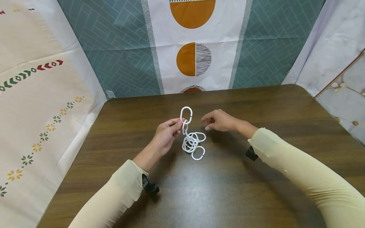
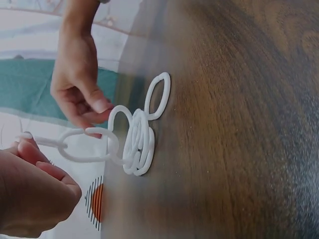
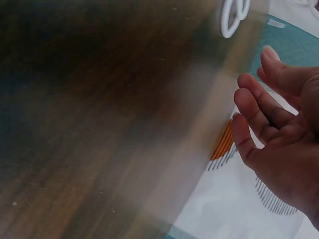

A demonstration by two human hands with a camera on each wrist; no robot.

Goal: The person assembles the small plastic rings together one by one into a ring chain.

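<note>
A chain of white plastic links lies partly heaped on the brown table, its upper end raised. My left hand pinches a link near that raised end between thumb and fingers, and the top link stands up above the fingertips. In the left wrist view the links run from the left hand down to the pile. My right hand hovers to the right of the chain, apart from it, fingers loosely bent. The right wrist view shows this hand holding nothing, with part of the chain beyond.
The dark wood table reaches to a patterned cloth backdrop behind. A cream embroidered cloth hangs at the left, a white floral one at the right. Black straps with small devices sit at both wrists.
</note>
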